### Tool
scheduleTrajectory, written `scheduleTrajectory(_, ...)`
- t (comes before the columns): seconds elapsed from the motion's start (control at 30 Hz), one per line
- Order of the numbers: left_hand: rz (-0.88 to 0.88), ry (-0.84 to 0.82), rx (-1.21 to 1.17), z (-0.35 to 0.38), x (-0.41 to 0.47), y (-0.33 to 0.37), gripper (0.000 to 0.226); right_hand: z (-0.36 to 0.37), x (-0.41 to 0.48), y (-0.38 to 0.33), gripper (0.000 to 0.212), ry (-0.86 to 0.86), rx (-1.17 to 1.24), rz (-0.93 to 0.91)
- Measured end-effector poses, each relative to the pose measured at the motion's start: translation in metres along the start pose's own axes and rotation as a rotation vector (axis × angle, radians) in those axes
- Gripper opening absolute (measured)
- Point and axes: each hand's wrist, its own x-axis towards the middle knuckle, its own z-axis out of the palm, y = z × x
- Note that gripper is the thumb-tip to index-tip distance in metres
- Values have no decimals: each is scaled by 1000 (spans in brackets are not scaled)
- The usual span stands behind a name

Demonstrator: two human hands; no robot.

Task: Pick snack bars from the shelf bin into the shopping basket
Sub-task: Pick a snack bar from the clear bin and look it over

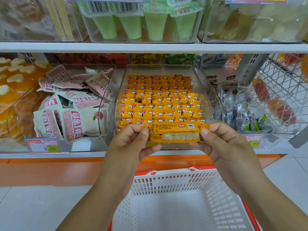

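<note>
Together, my left hand (133,144) and right hand (221,144) pinch opposite ends of a flat orange foil-wrapped snack bar (175,133), label side up. Just beyond my fingers sits the clear plastic shelf bin (215,104) packed with matching bars; below my wrists waits the white slotted plastic shopping basket (166,184) with its orange rim.

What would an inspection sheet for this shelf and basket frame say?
Surface: white shelf carrying clear bins.
Job's things: orange snack bars in rows in the middle bin; held bar in front of it; white basket below, no bars visible inside.
Clutter: pink-and-white packets in the left bin; green cups above.
Hands: left hand and right hand each pinch one end of the held bar.
Cables: nothing seen.
Surroundings: price tag, wire rack at right, tiled floor.
</note>
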Motion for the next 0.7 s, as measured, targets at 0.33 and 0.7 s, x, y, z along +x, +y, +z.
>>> scheduleTrajectory(0.33,123,100,72,3,-3,3,17,6,-3,-4,18,11,-88,-54)
scheduleTrajectory(0.7,30,-18,-8,-5,0,7,26,6,0,-6,26,-27,39,14)
